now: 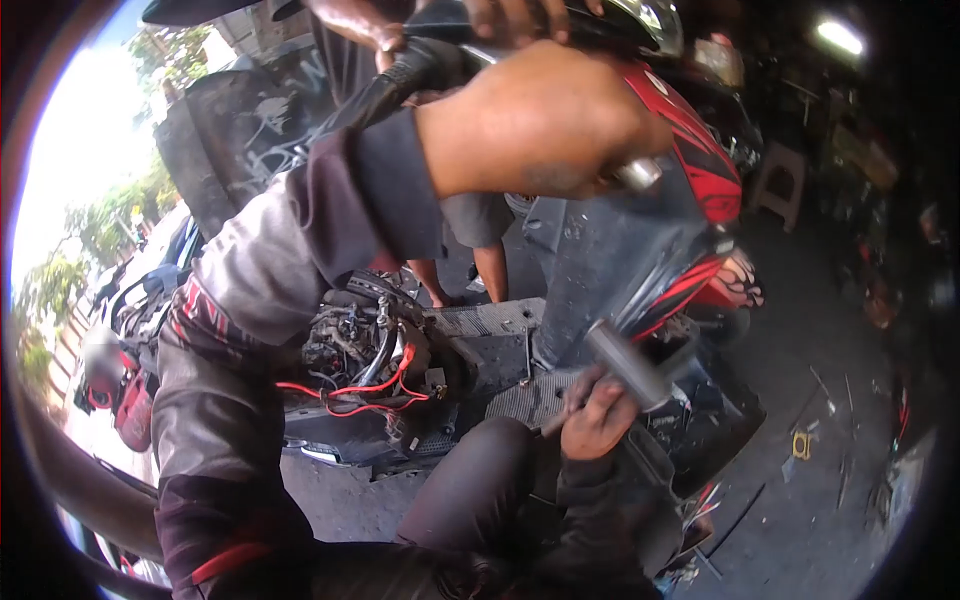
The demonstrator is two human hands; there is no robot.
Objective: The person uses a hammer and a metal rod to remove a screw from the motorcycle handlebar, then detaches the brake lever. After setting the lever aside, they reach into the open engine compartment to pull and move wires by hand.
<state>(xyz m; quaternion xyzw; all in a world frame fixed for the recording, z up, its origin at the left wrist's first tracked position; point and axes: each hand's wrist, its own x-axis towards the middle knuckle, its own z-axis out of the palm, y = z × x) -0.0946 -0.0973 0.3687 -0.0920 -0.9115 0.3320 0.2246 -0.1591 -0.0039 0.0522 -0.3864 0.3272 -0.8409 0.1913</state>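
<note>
My left hand [560,125] reaches across the upper middle in a closed fist, seen from its back. A short shiny metal piece [641,175] sticks out of the fist, and the rest of it is hidden. Just beyond is the red and black front panel [705,150] of a scooter. Lower down, my right hand [598,415] is closed round a hammer, its thick grey head [628,365] tilted above the fingers. Beneath it lies the scooter's ribbed footboard [535,395], with the dark inner leg shield [610,270] rising behind.
Another person's hands [515,18] rest on the scooter's top; their legs [478,235] stand behind it. An exposed engine area [350,345] with a loose red cable [365,388] lies left. A plastic stool [779,185] stands right, and a yellow part [801,445] lies on the floor.
</note>
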